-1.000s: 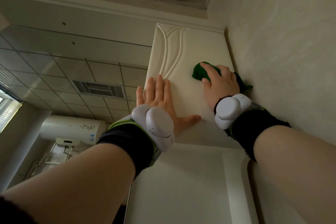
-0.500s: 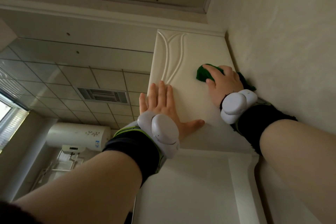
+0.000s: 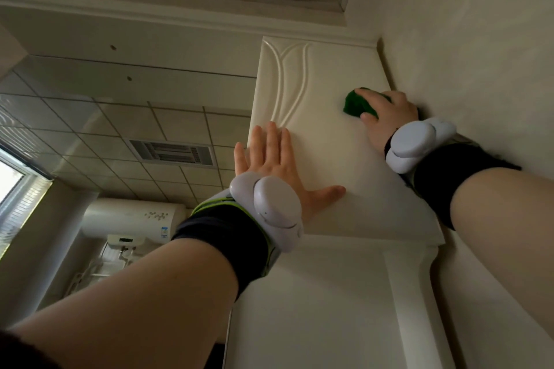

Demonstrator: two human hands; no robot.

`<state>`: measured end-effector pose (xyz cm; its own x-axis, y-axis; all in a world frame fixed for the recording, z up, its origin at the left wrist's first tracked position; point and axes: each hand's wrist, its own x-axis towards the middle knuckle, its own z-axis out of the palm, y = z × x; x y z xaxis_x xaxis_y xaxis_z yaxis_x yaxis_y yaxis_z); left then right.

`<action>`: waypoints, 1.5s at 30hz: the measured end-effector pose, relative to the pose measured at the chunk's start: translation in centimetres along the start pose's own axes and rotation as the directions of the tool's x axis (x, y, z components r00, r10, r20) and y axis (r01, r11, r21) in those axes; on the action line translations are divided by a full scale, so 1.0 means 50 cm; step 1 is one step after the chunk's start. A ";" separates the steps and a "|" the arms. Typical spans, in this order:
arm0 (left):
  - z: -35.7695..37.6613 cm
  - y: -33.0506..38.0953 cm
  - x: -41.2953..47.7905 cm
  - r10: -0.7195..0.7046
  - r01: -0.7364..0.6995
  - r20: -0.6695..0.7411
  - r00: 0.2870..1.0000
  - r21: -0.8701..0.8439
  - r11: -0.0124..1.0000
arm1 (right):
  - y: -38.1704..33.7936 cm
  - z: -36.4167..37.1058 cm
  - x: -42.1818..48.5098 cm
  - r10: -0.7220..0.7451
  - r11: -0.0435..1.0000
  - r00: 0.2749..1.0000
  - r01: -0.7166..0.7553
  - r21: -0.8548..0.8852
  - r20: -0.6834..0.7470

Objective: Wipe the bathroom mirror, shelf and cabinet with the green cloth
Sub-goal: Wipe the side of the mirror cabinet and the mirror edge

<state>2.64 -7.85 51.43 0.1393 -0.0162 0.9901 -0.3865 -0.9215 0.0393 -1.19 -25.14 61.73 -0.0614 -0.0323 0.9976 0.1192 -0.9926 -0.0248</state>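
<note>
I look up at a cream cabinet with a raised curved pattern on its door, set against the right wall. My right hand grips the bunched green cloth and presses it on the door's right side, close to the wall. My left hand lies flat on the door's left edge with fingers straight and thumb spread. The mirror to the left reflects the tiled ceiling. Both wrists carry white devices over dark bands.
The plain wall runs right beside my right hand. A lower cabinet panel continues below the door. The mirror reflects a white water heater, a ceiling vent and a window at far left.
My right hand has slid the green cloth to the right across the door, toward the wall. My left hand has stayed flat on the door's left edge.
</note>
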 end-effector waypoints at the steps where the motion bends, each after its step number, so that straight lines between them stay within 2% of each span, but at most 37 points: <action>1: 0.000 -0.001 0.000 0.001 -0.001 -0.006 1.000 0.006 1.000 | -0.001 0.001 -0.004 0.007 1.000 1.000 -0.007 0.005 -0.012; 15: -0.001 -0.008 -0.030 0.041 -0.043 -0.057 0.998 -0.030 0.999 | -0.017 0.001 -0.086 0.092 0.996 0.992 -0.092 0.000 -0.081; 24: 0.002 -0.020 -0.067 0.060 -0.062 -0.078 0.995 -0.028 0.998 | -0.016 0.018 -0.122 0.094 0.994 0.988 -0.099 -0.037 -0.126; 32: -0.006 -0.029 -0.103 0.068 -0.068 0.000 0.998 -0.019 0.998 | -0.015 0.043 -0.162 0.084 0.991 0.976 -0.103 -0.087 -0.199; 40: -0.040 -0.042 -0.137 0.079 -0.084 0.105 0.991 0.042 0.996 | -0.060 0.022 -0.216 0.152 0.976 0.977 -0.172 -0.134 -0.151; 45: -0.066 -0.057 -0.164 0.081 -0.094 0.204 0.976 0.058 0.994 | -0.096 0.000 -0.240 0.222 0.951 0.975 -0.220 -0.217 -0.015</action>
<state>-0.40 -3.80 43.66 0.2905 -0.1694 0.9418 -0.3448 -0.9366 -0.0621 -1.00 -20.01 49.90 -0.0485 -0.2532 0.9662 -0.0883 -0.9625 -0.2567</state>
